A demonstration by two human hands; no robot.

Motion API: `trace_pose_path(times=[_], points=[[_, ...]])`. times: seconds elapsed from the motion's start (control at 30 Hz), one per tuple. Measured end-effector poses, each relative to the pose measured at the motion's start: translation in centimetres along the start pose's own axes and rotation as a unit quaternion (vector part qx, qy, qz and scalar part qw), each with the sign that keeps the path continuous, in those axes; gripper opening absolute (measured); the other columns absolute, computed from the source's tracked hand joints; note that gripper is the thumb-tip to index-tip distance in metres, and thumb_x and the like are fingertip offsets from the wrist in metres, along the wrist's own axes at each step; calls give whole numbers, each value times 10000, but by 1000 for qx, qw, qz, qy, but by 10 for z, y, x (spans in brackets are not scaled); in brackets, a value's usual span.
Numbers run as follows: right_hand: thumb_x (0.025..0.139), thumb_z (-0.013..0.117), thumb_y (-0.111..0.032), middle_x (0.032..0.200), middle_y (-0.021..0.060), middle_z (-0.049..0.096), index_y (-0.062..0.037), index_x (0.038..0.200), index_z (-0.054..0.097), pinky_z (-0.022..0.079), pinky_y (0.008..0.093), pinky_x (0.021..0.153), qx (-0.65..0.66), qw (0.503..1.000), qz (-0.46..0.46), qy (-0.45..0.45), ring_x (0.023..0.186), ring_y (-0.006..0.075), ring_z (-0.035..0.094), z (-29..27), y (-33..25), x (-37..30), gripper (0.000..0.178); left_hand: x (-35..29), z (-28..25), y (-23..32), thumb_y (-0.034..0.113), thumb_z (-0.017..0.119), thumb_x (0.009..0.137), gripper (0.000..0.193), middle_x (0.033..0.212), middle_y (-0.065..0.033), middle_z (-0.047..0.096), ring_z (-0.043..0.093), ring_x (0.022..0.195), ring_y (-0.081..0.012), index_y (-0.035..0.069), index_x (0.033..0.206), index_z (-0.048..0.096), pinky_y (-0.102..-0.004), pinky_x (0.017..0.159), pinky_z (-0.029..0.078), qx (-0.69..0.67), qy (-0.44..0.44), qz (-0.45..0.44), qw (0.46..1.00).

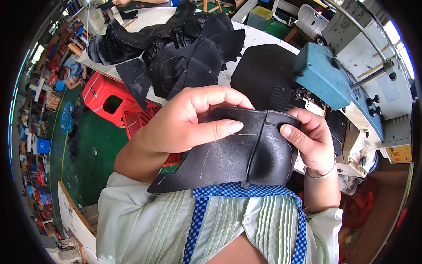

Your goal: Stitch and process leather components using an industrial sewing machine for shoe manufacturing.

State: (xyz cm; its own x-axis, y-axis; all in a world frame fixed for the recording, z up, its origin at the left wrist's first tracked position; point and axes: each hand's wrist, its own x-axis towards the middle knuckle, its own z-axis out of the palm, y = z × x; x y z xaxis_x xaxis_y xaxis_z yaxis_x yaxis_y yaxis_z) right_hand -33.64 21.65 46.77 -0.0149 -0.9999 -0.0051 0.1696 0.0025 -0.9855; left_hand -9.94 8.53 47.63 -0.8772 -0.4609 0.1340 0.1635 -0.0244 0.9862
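Note:
Both hands hold up a black leather piece (pixel 228 154) with a vertical seam and a few pale marked lines. My left hand (pixel 193 119) pinches its upper edge, thumb on the near face and fingers behind. At the upper right corner my right hand (pixel 314 138) grips it the same way, with the thumb in front. The piece's lower left end tapers to a point, and its right part bulges in a rounded shape. Just beyond it stands a blue-and-white sewing machine (pixel 323 75) with a black work surface (pixel 259 66).
A large heap of black leather pieces (pixel 189 53) lies on the white table (pixel 154 17). Red plastic stools or baskets (pixel 103 97) stand at the left on a green floor (pixel 94 149). Another person (pixel 72 72) is far left. At the right is a wooden-sided bin (pixel 389 211).

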Motion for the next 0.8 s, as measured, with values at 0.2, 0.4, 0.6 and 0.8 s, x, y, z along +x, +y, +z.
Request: trace_pose_path(times=[0.2, 0.4, 0.6, 0.8], points=[[951, 706, -33, 913, 16, 703, 31, 1067, 689, 496, 215, 762, -68, 997, -17, 21, 846, 68, 627, 12, -6, -10, 133, -7, -2, 4, -10, 632, 974, 235, 1030, -31, 701, 625, 937, -52, -53, 1203, 659, -217, 822, 510, 60, -17, 3, 998], [841, 729, 51, 885, 119, 711, 16, 996, 713, 539, 300, 691, -429, 854, -290, 58, 760, 240, 687, 20, -15, -4, 160, -2, 5, 1, -12, 646, 943, 200, 1033, -73, 717, 655, 976, -106, -59, 1134, 684, -256, 868, 513, 42, -41, -64, 996], [843, 739, 30, 857, 123, 693, 6, 969, 718, 534, 318, 644, -416, 864, -278, 52, 720, 255, 675, 27, -15, -8, 130, 2, 12, -3, 38, 645, 979, 157, 962, -44, 718, 633, 891, -70, -46, 1101, 696, -242, 812, 507, 145, -68, -5, 987], [844, 771, -14, 856, 124, 650, 8, 986, 683, 530, 343, 635, -420, 867, -267, 19, 729, 282, 655, 30, -15, -12, 169, 4, 20, -11, 60, 638, 990, 127, 799, -30, 682, 603, 734, -64, -43, 1020, 706, -243, 660, 481, 162, -40, 33, 985]])
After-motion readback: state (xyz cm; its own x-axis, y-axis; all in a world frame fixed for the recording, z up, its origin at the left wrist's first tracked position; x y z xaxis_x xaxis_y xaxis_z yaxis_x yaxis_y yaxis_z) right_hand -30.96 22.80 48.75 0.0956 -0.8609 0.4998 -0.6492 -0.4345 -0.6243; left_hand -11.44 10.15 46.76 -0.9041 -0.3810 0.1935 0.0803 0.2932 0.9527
